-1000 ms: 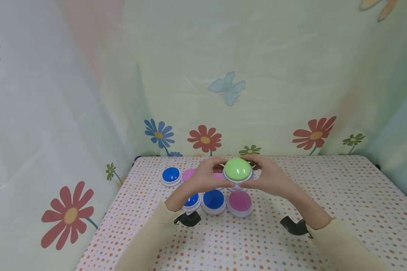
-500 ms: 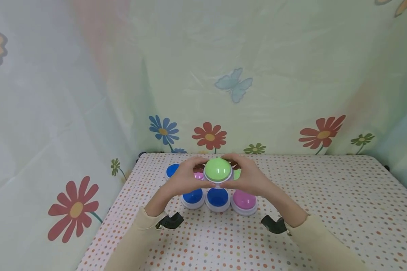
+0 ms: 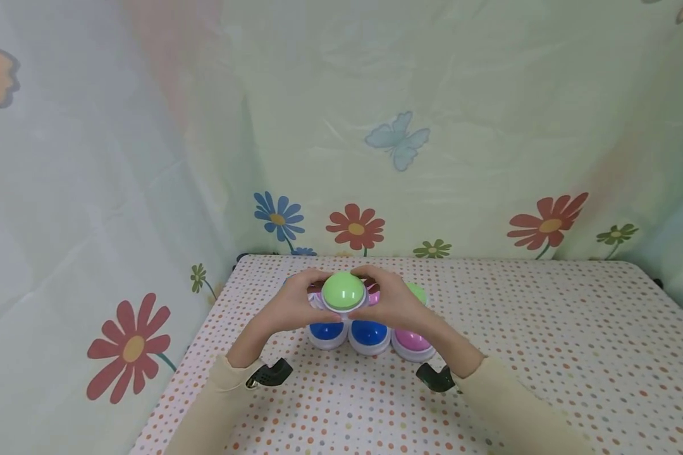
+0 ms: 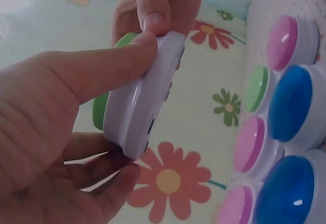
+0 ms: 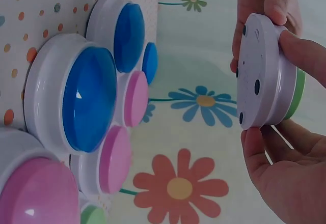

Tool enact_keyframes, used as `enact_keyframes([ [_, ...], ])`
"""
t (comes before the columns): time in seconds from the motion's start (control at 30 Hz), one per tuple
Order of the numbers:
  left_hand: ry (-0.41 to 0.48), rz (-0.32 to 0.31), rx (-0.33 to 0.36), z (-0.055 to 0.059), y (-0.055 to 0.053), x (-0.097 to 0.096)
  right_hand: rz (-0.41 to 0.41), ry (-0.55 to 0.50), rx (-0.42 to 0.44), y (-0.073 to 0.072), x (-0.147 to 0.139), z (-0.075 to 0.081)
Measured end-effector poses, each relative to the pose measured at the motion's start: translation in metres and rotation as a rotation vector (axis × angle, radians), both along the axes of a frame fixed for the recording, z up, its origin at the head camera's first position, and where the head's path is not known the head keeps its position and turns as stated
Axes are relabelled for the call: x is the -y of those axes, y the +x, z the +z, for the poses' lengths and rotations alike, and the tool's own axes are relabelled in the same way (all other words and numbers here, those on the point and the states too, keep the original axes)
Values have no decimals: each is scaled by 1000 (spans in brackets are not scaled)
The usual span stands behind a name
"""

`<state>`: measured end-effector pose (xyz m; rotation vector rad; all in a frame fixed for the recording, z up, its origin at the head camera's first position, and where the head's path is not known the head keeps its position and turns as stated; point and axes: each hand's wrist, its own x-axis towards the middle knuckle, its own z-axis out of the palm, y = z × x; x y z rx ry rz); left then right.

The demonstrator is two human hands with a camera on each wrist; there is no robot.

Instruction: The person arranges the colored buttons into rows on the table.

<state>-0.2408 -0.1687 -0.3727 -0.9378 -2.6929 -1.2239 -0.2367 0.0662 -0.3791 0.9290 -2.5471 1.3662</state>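
Note:
Both hands hold a push button [image 3: 343,291] with a green dome and a white round base, lifted above a cluster of similar buttons. My left hand [image 3: 296,304] grips its left edge, thumb on the near side and fingers behind. On the opposite edge my right hand [image 3: 395,302] grips it the same way. The base's underside, with several small dark feet, shows in the right wrist view. Below the hands stand a blue button [image 3: 327,332], a second blue button [image 3: 369,333] and a pink button [image 3: 413,340] in the front row.
Behind that row are pink buttons [image 5: 115,160], a green button [image 3: 417,292] and another blue button [image 5: 150,63], partly hidden by the hands in the head view. They stand on a dotted tabletop [image 3: 523,354]. A flowered curtain [image 3: 461,158] encloses the back and left.
Both hands have carried the green button leftward over the cluster, from above its right part to its left part. The head view has turned slightly right.

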Motion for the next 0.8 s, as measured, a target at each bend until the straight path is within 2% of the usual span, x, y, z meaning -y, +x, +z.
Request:
enact_keyframes([
  [0.13,-38,46,-19,-7,-3,9,4,-5,4,-6,11,-7],
  [0.3,-2,114,16,-12,-6,21,12,1,11,-16,26,-11],
  [0.53,-1,194,48,-18,-9,40,86,10,99,-31,49,-13],
  [0.8,-44,210,51,-30,-16,63,138,46,121,-47,69,-24],
])
